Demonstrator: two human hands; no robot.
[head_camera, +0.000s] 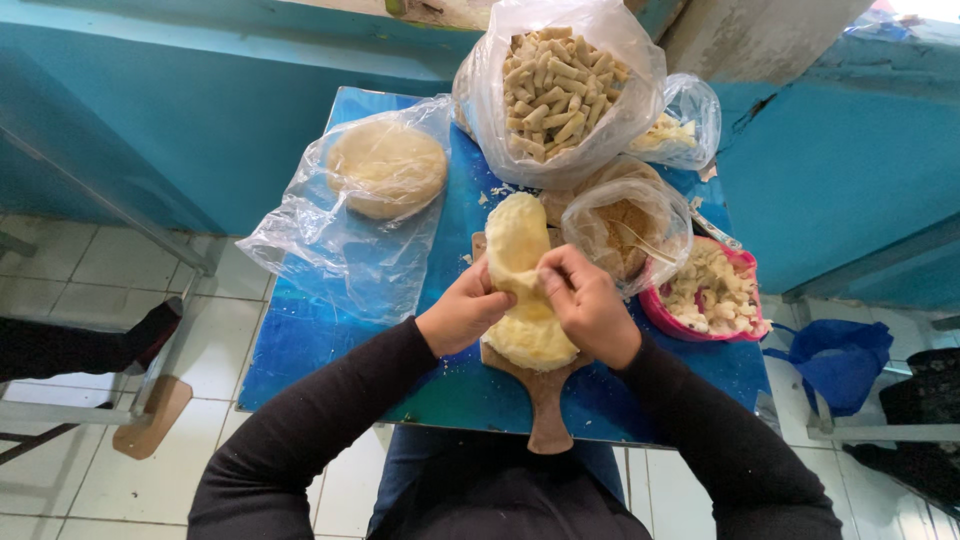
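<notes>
- Head view: left hand (462, 315) and right hand (588, 303) both pinch a pale sheet of dough (520, 275), fingers closed on its middle.
- Dough drapes over a wooden paddle board (547, 395) on the blue table (320, 340).
- Beyond lie a bagged dough disc (386, 167), a bag of rolled pieces (555, 90) and a pink bowl (712, 292).

Clear plastic bags (560, 90) on blue table (330, 350)

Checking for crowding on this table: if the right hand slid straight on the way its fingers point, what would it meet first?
The right hand points left across the dough sheet, so it would probably meet the left hand first; depth is unclear.
</notes>
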